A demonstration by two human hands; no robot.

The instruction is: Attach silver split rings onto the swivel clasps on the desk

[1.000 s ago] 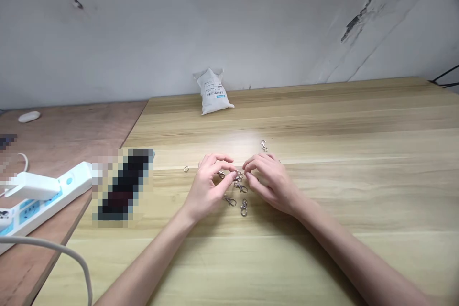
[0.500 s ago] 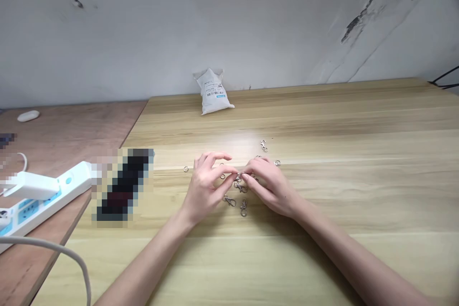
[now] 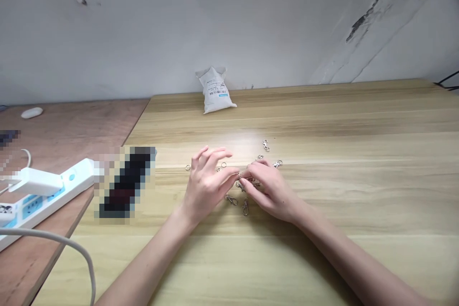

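Note:
My left hand [image 3: 206, 184] and my right hand [image 3: 268, 186] meet over the wooden table [image 3: 322, 153], fingertips pinched together on a small metal clasp [image 3: 239, 175] between them. The left hand's other fingers are raised and spread. Several silver lobster clasps lie just below the hands, one clasp [image 3: 231, 199] at the left thumb and another clasp [image 3: 245, 207] beside it. Small split rings [image 3: 188, 168] lie left of the left hand, and more clasps [image 3: 266, 145] and rings [image 3: 278, 163] lie beyond the right hand.
A small white bag [image 3: 215, 91] stands at the back by the wall. A white power strip [image 3: 43, 191] with a plug and a grey cable [image 3: 71, 253] lies on the brown table at the left. A blurred-out dark object [image 3: 124, 184] sits at the table's left edge.
Both hands have drawn closer together, fingertips now pinched on one clasp. The left fingers have lifted and spread. The view has shifted slightly.

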